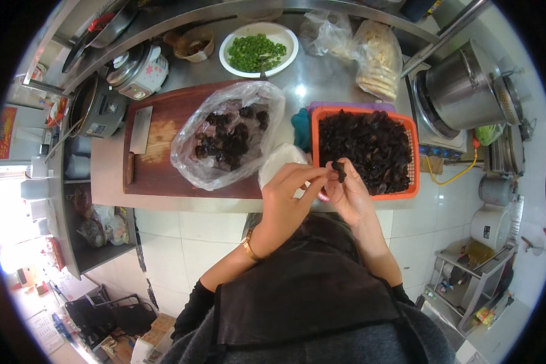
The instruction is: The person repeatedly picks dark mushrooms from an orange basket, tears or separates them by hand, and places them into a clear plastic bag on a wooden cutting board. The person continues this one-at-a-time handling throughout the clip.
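Note:
My right hand [348, 191] holds a dark piece of wood ear fungus [339, 171] at the near left corner of an orange plastic basket [415, 157]. The basket is full of black wood ear fungus [364, 145]. My left hand [291, 195], with a gold-coloured band at the wrist, meets the right one, thumb and forefinger nearly together; whether they pinch anything is too small to tell. Left of the hands, an open clear plastic bag [186, 168] with more dark fungus pieces [227, 143] lies on a reddish-brown cutting board [159, 186]. A white object [280, 161] is partly hidden behind my left hand.
A cleaver [141, 129] lies on the board's left part. Behind stand a white plate [292, 43] of chopped green onions with a spoon, a small bowl [194, 44], and a rice cooker [139, 70]. At right are a bag of pale food [378, 61] and a large steel pot [464, 86] on a stove.

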Tool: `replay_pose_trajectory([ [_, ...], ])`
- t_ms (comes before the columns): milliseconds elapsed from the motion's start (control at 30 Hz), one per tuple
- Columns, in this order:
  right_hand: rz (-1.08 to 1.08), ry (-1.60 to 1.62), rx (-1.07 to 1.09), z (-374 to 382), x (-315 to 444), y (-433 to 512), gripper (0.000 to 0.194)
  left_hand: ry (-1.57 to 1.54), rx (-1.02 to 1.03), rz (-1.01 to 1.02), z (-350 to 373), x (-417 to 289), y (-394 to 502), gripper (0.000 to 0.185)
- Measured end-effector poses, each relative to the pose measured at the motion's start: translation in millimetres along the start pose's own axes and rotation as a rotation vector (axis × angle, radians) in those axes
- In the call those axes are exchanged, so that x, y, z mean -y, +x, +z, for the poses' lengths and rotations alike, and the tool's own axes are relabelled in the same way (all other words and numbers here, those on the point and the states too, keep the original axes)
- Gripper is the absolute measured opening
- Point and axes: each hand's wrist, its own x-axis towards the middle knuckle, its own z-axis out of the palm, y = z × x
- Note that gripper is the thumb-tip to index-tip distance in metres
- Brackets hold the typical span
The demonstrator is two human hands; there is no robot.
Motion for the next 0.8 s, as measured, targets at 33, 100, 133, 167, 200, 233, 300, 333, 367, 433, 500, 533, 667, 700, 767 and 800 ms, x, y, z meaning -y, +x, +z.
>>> replay_pose_trajectory([
  [33, 0.018, -0.014, -0.026, 4, -3, -2, 0.014, -0.018, -0.004, 0.0, 0, -2, 0, 0.018],
  [100, 0.05, -0.042, -0.077, 13, -8, -4, 0.013, -0.038, 0.034, -0.053, -1, -2, -1, 0.022],
  [133, 0.027, -0.09, -0.194, 18, -12, -6, 0.012, -0.046, 0.05, -0.079, -1, -1, -1, 0.023],
  [167, -0.035, -0.173, -0.168, 23, -13, -8, 0.011, -0.07, 0.063, -0.115, -1, 0, -3, 0.024],
  [200, -0.097, -0.257, -0.141, 27, -14, -9, 0.009, -0.094, 0.075, -0.15, -2, 1, -4, 0.026],
  [233, -0.161, -0.337, -0.113, 31, -14, -10, 0.008, -0.118, 0.088, -0.186, -2, 2, -5, 0.027],
  [300, -0.227, -0.472, -0.18, 39, -15, -13, 0.006, -0.211, 0.079, -0.292, -2, 5, -7, 0.027],
  [333, -0.272, -0.514, -0.186, 41, -15, -14, 0.006, -0.261, 0.076, -0.356, -3, 7, -7, 0.027],
  [367, -0.265, -0.543, -0.217, 44, -15, -15, 0.005, -0.319, 0.072, -0.375, -3, 9, -7, 0.027],
  [433, -0.274, -0.554, -0.227, 47, -14, -16, 0.005, -0.446, 0.067, -0.452, -3, 12, -8, 0.026],
  [500, -0.257, -0.588, -0.241, 48, -12, -15, 0.005, -0.499, 0.051, -0.417, -3, 15, -8, 0.025],
  [533, -0.238, -0.604, -0.281, 48, -11, -15, 0.005, -0.528, 0.042, -0.419, -2, 16, -8, 0.024],
  [667, -0.221, -0.708, -0.22, 42, -12, -15, 0.013, -0.49, -0.023, -0.376, -6, 25, -12, 0.023],
  [700, -0.222, -0.711, -0.209, 37, -12, -15, 0.014, -0.442, -0.057, -0.379, -10, 30, -11, 0.023],
  [767, -0.289, -0.841, -0.22, 22, -4, -11, 0.015, -0.328, -0.169, -0.301, -29, 44, -7, 0.026],
  [800, -0.35, -0.965, -0.242, 12, 4, -3, 0.015, -0.179, -0.251, -0.282, -43, 53, 0, 0.029],
])
